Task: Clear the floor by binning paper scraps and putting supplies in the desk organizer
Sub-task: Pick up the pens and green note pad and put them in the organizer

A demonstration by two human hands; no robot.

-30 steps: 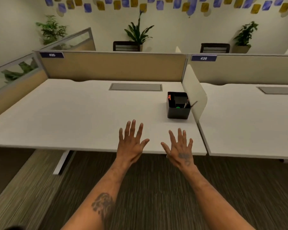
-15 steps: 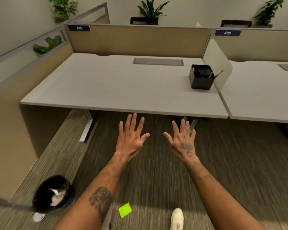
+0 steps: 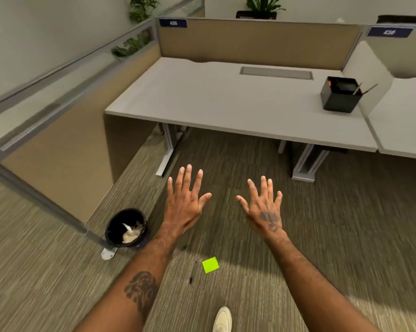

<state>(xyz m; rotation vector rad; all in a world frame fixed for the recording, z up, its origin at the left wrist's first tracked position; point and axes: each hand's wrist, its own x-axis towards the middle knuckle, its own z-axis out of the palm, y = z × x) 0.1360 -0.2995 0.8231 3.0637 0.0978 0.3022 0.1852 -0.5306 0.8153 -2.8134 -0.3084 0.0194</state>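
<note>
Scraps came into view as the gaze dropped from the desk: a green note [image 3: 210, 265] at lower centre, the bin [image 3: 126, 228] lower left. Both hands, left [image 3: 184, 205] and right [image 3: 264, 210], hung spread and empty, so picking up could begin; the organizer [image 3: 340, 95] sat upper right.

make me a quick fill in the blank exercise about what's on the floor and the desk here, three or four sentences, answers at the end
1. The sticky note lying on the carpet is bright ____.
2. The round black bin stands on the floor to the ____ of the left hand.
3. The black desk organizer sits on top of the ____.
4. The left hand and the right hand are both spread open and hold ____.

Answers: green; left; desk; nothing
</note>
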